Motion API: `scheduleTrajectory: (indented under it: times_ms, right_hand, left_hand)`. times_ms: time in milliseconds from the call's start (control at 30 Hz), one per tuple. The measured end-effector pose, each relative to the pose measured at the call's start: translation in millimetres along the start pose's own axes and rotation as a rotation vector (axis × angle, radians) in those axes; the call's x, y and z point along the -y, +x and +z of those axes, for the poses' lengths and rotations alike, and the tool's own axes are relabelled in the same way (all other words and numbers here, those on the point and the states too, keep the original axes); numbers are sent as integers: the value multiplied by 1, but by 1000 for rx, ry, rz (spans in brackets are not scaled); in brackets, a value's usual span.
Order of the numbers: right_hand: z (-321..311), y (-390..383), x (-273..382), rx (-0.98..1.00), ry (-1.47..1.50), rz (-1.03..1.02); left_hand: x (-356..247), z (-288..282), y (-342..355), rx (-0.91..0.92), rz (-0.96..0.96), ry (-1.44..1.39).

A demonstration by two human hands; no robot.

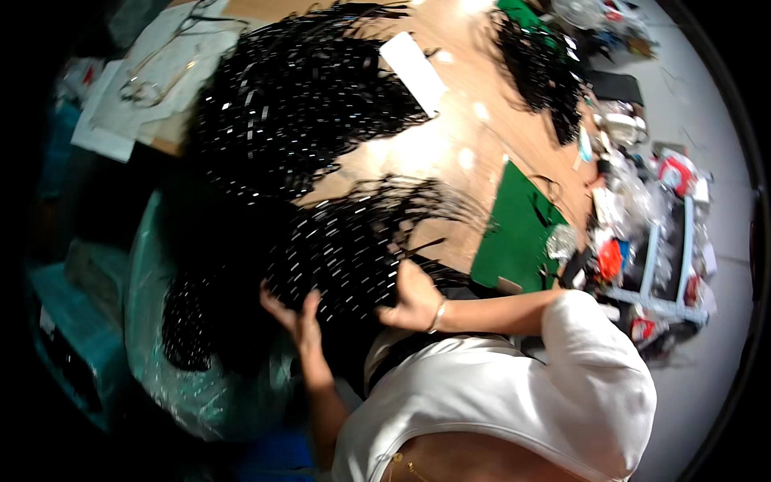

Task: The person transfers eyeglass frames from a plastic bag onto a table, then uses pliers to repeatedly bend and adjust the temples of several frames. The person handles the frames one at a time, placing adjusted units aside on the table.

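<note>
A bundle of glossy black strands with bright specks (341, 257) lies between my hands at the table's near edge, its loose ends fanning out to the right. My right hand (416, 299) is closed round the right side of this bundle, thumb toward me. At its lower left edge my left hand (297, 321) is curved against the strands, thumb and fingers apart with black strands between them. Some fingertips are lost in the dark material. A larger heap of similar black strands (297, 104) lies farther away on the table.
A white card (413, 72) rests beside the heap. To the right are a green sheet (514, 233), another black bundle (540, 68) and clutter with a pale blue frame (652, 269). Papers (161, 88) lie far left. Greenish plastic wrap (161, 377) hangs at near left, with black strands over it.
</note>
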State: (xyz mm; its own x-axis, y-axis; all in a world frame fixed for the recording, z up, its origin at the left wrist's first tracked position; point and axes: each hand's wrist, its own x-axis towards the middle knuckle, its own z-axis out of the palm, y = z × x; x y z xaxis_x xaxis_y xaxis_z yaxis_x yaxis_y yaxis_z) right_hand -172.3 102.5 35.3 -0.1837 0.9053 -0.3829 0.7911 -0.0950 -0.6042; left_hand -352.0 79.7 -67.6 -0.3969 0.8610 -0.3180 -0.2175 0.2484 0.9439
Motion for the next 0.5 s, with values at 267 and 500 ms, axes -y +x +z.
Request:
scheduleTrajectory:
  times_ms: [267,500]
  right_hand:
    - [102,6,56,199,134,-366]
    - [155,18,85,348,-55,-273]
  left_hand:
    - [33,-161,-39,-124,52,-106]
    - [65,-206,-21,-289,-171,-130]
